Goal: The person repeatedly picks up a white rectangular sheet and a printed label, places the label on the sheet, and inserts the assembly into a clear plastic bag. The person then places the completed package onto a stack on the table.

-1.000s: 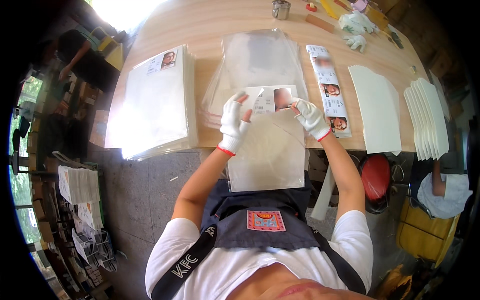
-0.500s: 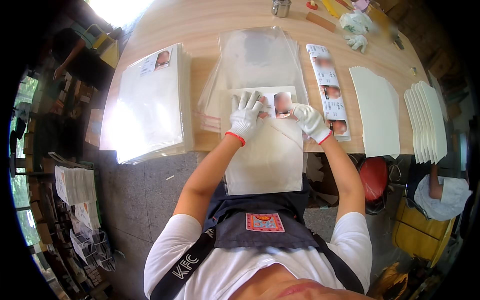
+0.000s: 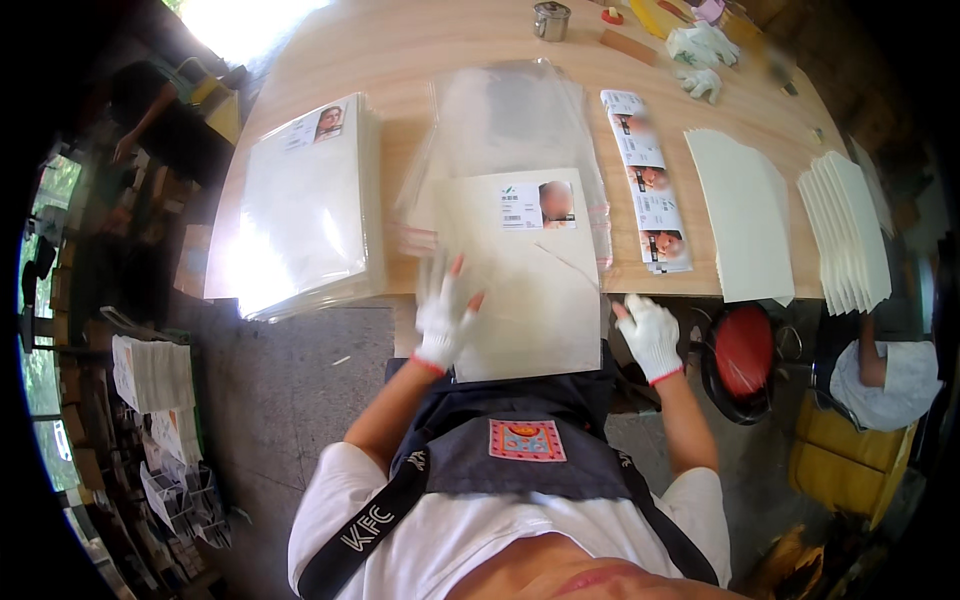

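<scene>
A cream board (image 3: 530,310) lies over the front edge of the table and my lap, with clear plastic around it. Near its top sits a white label (image 3: 519,207) with a printed photo. My left hand (image 3: 446,315), in a white knit glove with some bare fingertips, is at the board's left edge, fingers spread and slightly blurred. My right hand (image 3: 648,335), gloved alike, hovers just off the right edge with its fingers loosely bent and nothing visible in them. Clear plastic sleeves (image 3: 505,115) are piled just beyond the board.
On the left stands a stack of filled sleeves (image 3: 305,205). To the right are a strip of labels (image 3: 648,180), a pile of cream boards (image 3: 740,215) and fanned boards (image 3: 845,235). A metal cup (image 3: 551,21) and loose gloves (image 3: 703,45) lie far back. A red stool (image 3: 743,350) stands below.
Both hands have come off the label and moved back toward me, the left to the board's left edge, the right past its right edge. The label now lies uncovered on the board.
</scene>
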Available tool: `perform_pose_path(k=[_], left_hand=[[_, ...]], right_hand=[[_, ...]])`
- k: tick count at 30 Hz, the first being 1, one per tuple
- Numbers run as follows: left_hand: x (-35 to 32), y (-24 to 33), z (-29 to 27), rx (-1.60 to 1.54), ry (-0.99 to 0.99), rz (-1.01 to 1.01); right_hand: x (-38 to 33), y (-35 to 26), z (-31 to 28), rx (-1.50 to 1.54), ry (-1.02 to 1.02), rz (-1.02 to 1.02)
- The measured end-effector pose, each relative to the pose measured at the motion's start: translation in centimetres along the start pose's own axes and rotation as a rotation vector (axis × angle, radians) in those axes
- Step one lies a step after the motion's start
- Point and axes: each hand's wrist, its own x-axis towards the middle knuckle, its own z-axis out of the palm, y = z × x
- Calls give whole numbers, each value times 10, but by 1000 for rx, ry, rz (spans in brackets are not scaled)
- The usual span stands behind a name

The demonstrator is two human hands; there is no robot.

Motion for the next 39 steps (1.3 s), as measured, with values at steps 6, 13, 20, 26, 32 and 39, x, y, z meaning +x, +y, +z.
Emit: perform_pose_path(k=[6, 13, 20, 26, 32, 39], left_hand=[[-96, -30, -18, -360, -348, -502], [-46, 45, -140, -405, -103, -86], [-12, -6, -254, -362, 374, 2], [28, -137, -298, 299, 301, -302], [27, -154, -266, 359, 197, -192], [23, -141, -271, 700, 453, -26]], right_hand=[[-52, -6, 52, 886, -326, 369], [-47, -56, 47, 1372, -504, 295], [88, -192, 25, 1320, -332, -174], [138, -309, 13, 1065, -463, -253], [107, -194, 42, 1514, -203, -169], [29, 73, 28, 1365, 807, 661]])
